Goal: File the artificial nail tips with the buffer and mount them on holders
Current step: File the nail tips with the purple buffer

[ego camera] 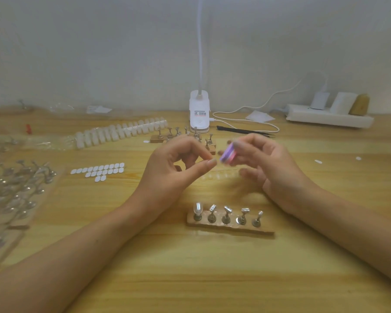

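L hand (pixel 178 170) pinches nail tip (pixel 213 161) (barely visible), R hand (pixel 266 166) grips buffer (pixel 227 154) just beside it. Prob. best: short light strokes, tip braced firm.

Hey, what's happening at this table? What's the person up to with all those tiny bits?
A person is working on artificial nails. The right hand grips a purple buffer, blurred with motion, close to the left hand, whose thumb and forefinger pinch together; whether anything sits between them is too small to tell. On the wooden base in front stand five metal holders; only the leftmost carries a nail tip.
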Demonstrator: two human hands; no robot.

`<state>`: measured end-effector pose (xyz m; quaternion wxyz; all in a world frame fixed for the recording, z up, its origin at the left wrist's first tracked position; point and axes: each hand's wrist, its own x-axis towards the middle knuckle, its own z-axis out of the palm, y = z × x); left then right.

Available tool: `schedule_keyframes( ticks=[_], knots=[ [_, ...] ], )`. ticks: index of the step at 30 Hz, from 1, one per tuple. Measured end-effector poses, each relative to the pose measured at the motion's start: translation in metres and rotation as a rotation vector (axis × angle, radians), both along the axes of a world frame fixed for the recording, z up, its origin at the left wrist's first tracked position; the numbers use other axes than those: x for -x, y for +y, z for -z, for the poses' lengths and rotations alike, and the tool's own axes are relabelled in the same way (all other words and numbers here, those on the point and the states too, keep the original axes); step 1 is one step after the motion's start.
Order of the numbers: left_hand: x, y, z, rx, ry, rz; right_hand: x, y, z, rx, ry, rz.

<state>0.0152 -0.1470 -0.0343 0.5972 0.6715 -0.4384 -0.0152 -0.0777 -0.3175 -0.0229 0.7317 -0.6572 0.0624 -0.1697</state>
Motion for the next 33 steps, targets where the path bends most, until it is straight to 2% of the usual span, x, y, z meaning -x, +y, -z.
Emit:
schedule_keyframes(
  ticks=[2, 5, 9, 13, 17, 21, 24, 29, 33],
  knots=[
    [0.000, 0.000, 0.000, -0.007, -0.022, 0.004, 0.000, -0.004, -0.001, -0.034, 0.007, 0.027],
    [0.000, 0.000, 0.000, -0.007, -0.025, -0.023, 0.003, 0.001, 0.003, 0.095, 0.051, -0.147],
    [0.000, -0.001, 0.000, -0.004, -0.026, -0.018, -0.001, -0.003, 0.001, -0.079, -0.035, 0.039],
    [-0.001, -0.001, 0.000, 0.002, -0.026, -0.013, 0.002, 0.001, 0.005, 0.043, 0.013, -0.125],
    [-0.003, 0.000, 0.001, 0.006, -0.003, -0.009, 0.000, -0.002, 0.002, -0.082, -0.081, 0.024],
    [-0.001, -0.001, 0.001, -0.012, -0.041, 0.003, 0.000, -0.004, 0.004, -0.049, -0.014, -0.078],
    [-0.001, 0.000, 0.002, -0.001, -0.026, 0.015, 0.000, -0.010, -0.003, -0.085, -0.084, 0.031],
    [-0.002, -0.001, 0.001, 0.029, -0.014, -0.002, 0.004, 0.000, 0.004, 0.115, -0.027, -0.166],
    [-0.002, 0.000, 0.002, 0.003, -0.034, -0.002, -0.001, -0.004, 0.000, -0.031, -0.073, 0.040]
  ],
)
